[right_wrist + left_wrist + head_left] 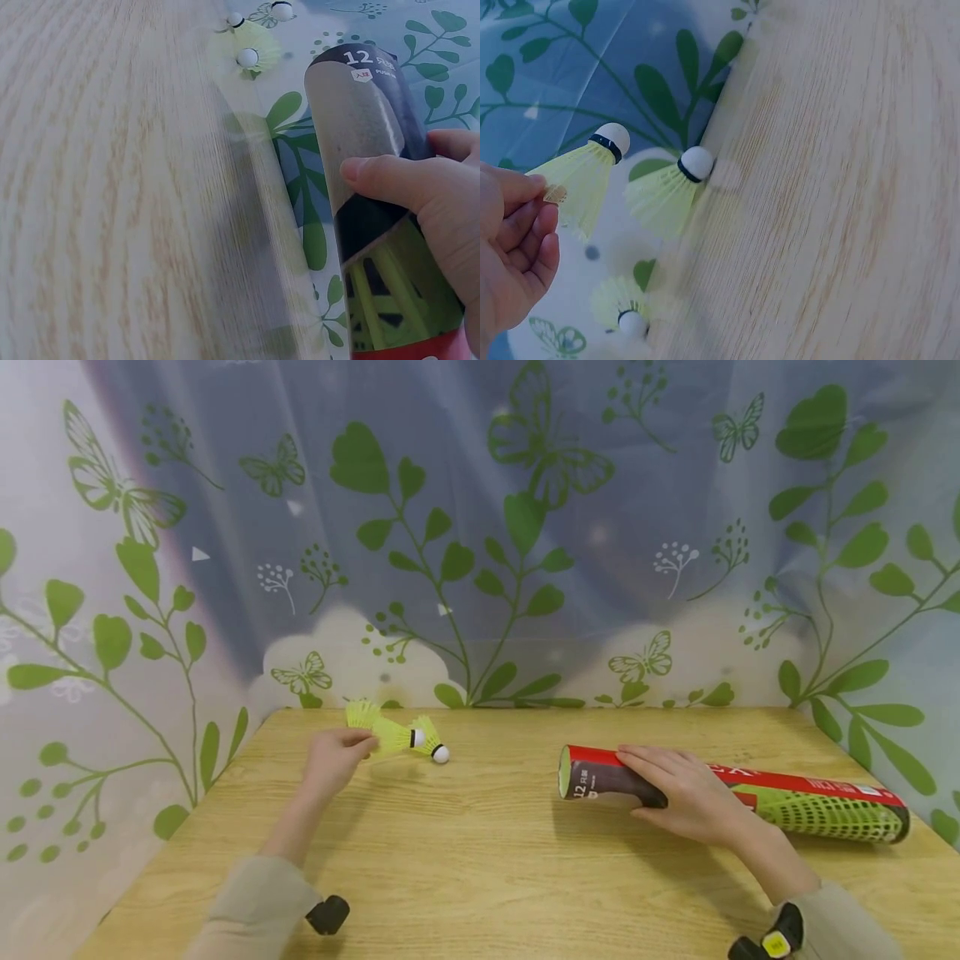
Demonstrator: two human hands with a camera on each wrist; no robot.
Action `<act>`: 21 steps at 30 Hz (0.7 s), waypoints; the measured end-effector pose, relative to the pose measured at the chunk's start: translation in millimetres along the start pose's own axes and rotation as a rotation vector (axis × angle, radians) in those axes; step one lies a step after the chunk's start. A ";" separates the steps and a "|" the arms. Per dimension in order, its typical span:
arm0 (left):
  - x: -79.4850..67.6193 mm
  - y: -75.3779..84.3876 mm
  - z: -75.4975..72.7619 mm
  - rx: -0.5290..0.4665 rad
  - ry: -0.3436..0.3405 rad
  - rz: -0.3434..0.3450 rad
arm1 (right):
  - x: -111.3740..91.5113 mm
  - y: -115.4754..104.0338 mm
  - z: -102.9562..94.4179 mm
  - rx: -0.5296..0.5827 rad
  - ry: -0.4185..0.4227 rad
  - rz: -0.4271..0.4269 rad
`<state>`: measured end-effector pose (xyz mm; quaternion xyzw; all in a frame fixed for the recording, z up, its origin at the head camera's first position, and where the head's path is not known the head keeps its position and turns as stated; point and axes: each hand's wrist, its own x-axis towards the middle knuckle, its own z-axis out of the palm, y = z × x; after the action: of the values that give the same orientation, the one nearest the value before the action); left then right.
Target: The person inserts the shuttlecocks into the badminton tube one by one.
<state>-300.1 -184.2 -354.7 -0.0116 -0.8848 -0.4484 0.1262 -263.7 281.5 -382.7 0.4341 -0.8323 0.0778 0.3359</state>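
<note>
My left hand (pixel 335 762) pinches a yellow shuttlecock (pixel 393 735) by the rim of its skirt, its white base pointing right. A second shuttlecock (pixel 440 754) lies just behind it on the table, partly covered in the head view. Farther back on the left, the skirt of a third shuttlecock (pixel 363 713) shows; its base (pixel 633 324) appears in the left wrist view. On the right, my right hand (pixel 693 793) grips a long red, black and green shuttlecock tube (pixel 825 810) from above, thumb on the near side. The tube's left end faces the shuttlecocks, with a pale green inside.
A wooden table (pixel 465 860) lies under everything. Along its back edge hangs a curtain (pixel 637 527) printed with green leaves and butterflies. Dark wrist devices (pixel 327 914) sit at both sleeves.
</note>
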 end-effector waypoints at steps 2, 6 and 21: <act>-1.3 4.1 3.9 -0.014 -0.003 0.018 | 0.4 -0.2 0.0 -0.002 0.001 -0.001; -4.0 11.5 12.1 -0.036 -0.024 0.043 | 0.9 -1.1 -0.5 -0.001 0.006 -0.001; -14.9 30.4 48.5 -0.085 -0.065 0.139 | -0.6 0.0 0.9 -0.005 0.005 -0.013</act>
<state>-292.0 -126.1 -361.6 -0.0928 -0.8657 -0.4750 0.1275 -263.9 281.5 -383.8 0.4385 -0.8287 0.0744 0.3397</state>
